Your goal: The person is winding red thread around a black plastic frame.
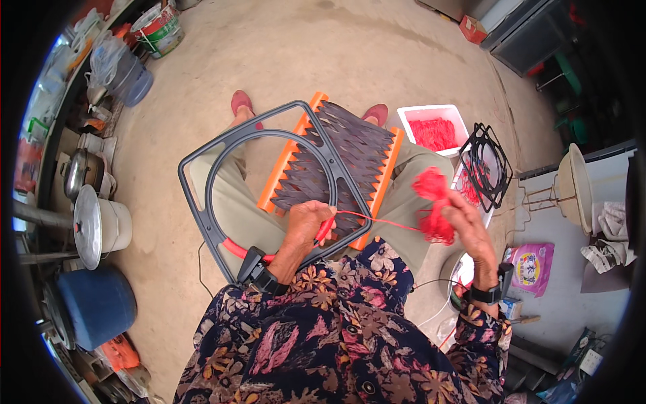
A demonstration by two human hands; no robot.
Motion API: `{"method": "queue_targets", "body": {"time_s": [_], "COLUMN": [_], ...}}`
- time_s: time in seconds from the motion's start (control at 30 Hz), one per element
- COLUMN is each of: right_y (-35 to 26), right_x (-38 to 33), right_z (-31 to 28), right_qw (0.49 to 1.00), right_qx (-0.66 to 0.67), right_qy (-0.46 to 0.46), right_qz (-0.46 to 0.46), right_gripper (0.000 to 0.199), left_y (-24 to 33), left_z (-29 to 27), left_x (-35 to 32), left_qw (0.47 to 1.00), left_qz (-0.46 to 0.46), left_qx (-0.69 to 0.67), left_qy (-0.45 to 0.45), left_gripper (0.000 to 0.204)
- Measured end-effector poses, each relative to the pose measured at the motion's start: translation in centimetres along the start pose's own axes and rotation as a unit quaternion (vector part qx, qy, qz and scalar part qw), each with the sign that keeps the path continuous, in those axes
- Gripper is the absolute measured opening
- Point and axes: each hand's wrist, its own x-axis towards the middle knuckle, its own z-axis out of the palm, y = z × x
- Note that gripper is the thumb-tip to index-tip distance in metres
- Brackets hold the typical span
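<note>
Here, we squeeze the black ring (330, 165) with our left hand (309, 224), and from there the red string (390, 222) runs sideways to the red bundle (431, 184) on the right, clutched in our right hand (468, 222).

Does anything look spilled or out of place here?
Nothing looks plainly spilled or damaged. The pile of black frames at the right looks askew, since their edges point different ways. The big frame sits at a slant too, but the left hand has hold of it.
</note>
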Motion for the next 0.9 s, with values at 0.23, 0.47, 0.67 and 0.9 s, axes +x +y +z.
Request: {"method": "queue_targets", "body": {"time_s": [0.23,0.47,0.67,0.9], "right_y": [-2.5,-1.6,-1.6,1.7], "right_x": [3.0,5.6,5.5,7.4], "right_z": [8.3,15.4,17.2,16.6], "right_qw": [0.973,0.882,0.978,0.986], "right_qx": [-0.202,-0.414,-0.172,0.099], "right_qy": [-0.069,-0.039,-0.082,-0.137], "right_qz": [-0.092,-0.221,-0.082,0.012], "right_gripper": [0.027,0.014,0.049,0.063], "left_y": [-0.8,-1.4,-1.4,-2.1], "left_z": [0.8,1.2,0.4,1.0], "left_x": [-0.7,-0.8,0.1,0.5], "left_qw": [0.998,0.99,0.974,0.98], "left_qz": [0.007,0.102,0.179,0.154], "left_qx": [0.065,0.092,0.117,0.109], "left_qy": [0.001,0.018,0.076,0.06], "left_gripper": [0.017,0.016,0.013,0.019]}}
